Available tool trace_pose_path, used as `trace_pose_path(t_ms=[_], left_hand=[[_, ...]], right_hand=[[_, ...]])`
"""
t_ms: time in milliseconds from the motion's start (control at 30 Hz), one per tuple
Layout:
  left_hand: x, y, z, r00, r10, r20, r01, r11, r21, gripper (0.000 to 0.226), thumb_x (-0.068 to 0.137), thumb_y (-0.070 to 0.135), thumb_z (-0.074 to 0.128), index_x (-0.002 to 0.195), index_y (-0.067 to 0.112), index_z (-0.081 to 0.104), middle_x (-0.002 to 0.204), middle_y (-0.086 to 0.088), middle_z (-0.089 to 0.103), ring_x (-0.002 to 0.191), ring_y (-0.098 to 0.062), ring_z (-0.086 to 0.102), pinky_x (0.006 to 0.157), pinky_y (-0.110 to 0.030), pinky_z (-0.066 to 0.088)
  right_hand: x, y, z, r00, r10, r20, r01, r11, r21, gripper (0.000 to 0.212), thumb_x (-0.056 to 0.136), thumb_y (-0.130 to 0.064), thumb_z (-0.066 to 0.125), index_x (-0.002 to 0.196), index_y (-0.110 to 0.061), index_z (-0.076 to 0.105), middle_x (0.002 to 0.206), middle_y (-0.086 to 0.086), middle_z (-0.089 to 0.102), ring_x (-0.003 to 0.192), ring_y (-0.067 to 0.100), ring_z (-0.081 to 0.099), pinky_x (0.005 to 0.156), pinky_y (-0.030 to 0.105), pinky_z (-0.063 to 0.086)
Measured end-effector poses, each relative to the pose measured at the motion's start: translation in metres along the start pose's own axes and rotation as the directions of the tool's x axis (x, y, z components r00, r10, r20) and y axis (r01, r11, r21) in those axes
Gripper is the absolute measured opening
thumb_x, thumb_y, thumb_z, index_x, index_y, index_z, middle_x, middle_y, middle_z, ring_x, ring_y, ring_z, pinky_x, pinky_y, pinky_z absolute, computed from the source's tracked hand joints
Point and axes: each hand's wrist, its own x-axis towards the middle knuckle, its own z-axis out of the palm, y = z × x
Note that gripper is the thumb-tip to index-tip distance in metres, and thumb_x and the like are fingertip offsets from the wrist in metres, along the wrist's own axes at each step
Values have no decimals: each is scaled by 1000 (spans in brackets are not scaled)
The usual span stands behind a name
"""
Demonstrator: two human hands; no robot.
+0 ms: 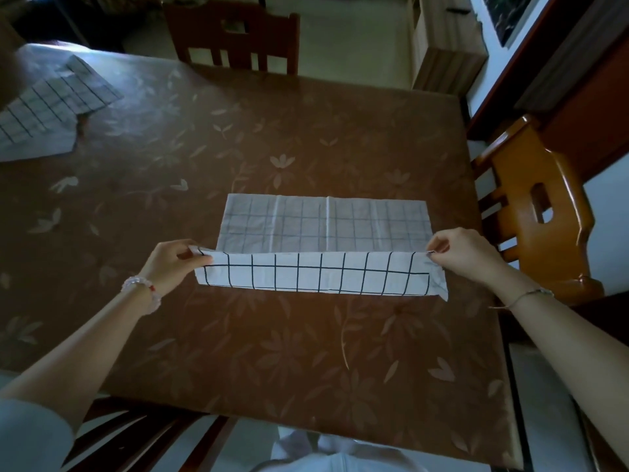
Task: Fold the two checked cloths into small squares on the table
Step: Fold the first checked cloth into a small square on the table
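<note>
A white cloth with a dark check (323, 229) lies spread in the middle of the table (306, 352). Its near edge is lifted and turned over towards the far side. My left hand (170, 264) pinches the near left corner and my right hand (459, 253) pinches the near right corner, holding the raised strip taut between them. A second checked cloth (47, 107) lies loosely crumpled and unfolded at the far left of the table, away from both hands.
The table wears a brown floral cover. A dark wooden chair (235, 35) stands at the far side, an orange-brown chair (537, 206) at the right edge, and another chair back (143, 434) just below me.
</note>
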Motion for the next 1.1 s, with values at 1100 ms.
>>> trace_pose_path(t_ms=[1100], left_hand=[[161, 12, 39, 964, -170, -206, 194, 975, 105, 18, 85, 22, 62, 99, 11, 67, 94, -8, 68, 89, -25, 62, 83, -34, 49]], right_hand=[[164, 10, 0, 984, 118, -135, -111, 992, 59, 12, 87, -17, 62, 83, -29, 62, 98, 1, 69, 86, 18, 63, 65, 29, 52]])
